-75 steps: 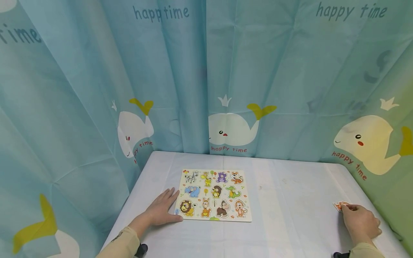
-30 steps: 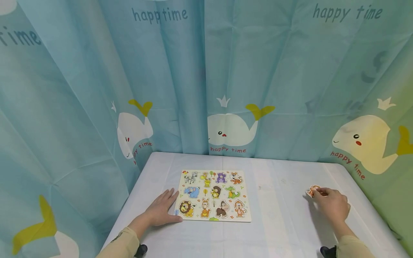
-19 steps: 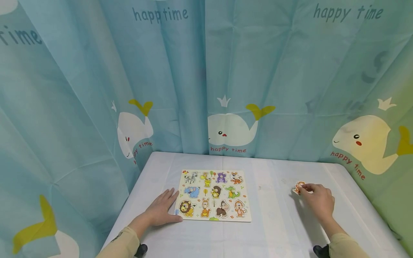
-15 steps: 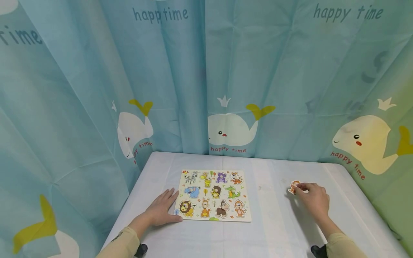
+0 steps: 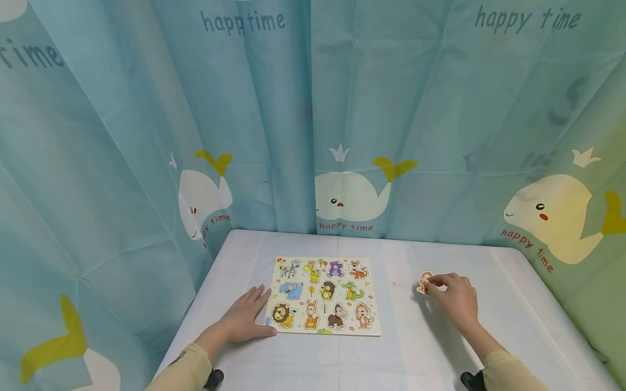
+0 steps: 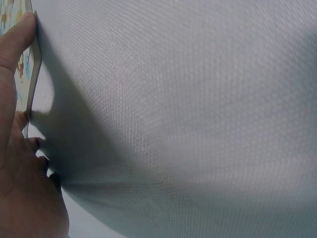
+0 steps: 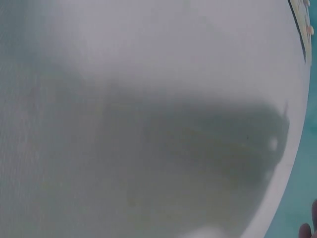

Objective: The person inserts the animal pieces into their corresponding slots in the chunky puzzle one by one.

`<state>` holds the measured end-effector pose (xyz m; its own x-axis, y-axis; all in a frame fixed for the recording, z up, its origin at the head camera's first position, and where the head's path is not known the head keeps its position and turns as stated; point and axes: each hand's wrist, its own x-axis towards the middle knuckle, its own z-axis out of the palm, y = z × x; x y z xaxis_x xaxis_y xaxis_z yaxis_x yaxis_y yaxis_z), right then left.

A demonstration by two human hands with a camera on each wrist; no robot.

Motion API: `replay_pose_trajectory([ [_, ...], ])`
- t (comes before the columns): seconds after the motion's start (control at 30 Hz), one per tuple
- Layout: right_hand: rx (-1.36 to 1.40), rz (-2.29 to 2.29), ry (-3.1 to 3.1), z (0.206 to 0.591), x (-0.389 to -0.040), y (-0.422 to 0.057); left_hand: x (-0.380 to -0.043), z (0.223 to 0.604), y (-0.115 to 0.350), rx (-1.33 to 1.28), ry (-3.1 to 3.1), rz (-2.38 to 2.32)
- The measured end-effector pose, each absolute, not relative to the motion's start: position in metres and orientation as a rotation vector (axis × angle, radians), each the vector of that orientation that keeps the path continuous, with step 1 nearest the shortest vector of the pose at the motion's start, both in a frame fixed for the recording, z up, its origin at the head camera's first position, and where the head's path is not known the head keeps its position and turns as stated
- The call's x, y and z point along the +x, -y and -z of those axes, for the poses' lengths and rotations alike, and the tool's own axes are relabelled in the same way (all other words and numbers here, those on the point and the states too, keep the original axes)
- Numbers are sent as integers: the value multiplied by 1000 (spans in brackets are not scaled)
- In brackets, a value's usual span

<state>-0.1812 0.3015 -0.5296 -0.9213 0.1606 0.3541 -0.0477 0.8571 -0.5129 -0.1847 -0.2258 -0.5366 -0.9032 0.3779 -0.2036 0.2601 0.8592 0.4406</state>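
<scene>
A wooden animal puzzle board (image 5: 318, 279) lies flat on the table, its rows showing a zebra, lion, crocodile and other animals. My left hand (image 5: 244, 316) rests at the board's left side, fingers spread and fairly straight, thumb by the near left corner. In the left wrist view, the thumb (image 6: 20, 37) lies against the board's edge. To the right of the board, my right hand (image 5: 457, 301) pinches a small orange-and-white monkey puzzle piece (image 5: 424, 282) between thumb and fingers, held above the tabletop. The right wrist view catches only some fingertips (image 7: 305, 230) in its lower corner.
A white cloth covers the table (image 5: 406, 358). Blue curtains (image 5: 362, 108) with whale prints hang behind it and along the sides. A monkey picture (image 5: 363, 316) is at the board's near right corner. The right hand's shadow (image 5: 447, 331) falls on the cloth.
My right hand has carried the monkey piece leftward from the table's right side, closer to the board, turning it more upright. The left hand and the board have stayed put.
</scene>
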Motion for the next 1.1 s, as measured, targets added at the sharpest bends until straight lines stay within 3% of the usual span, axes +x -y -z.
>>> replay_pose_trajectory([
  [1.1,208,-737,2678,536,-185,-227,-186,538,225,463,-2754,-591],
])
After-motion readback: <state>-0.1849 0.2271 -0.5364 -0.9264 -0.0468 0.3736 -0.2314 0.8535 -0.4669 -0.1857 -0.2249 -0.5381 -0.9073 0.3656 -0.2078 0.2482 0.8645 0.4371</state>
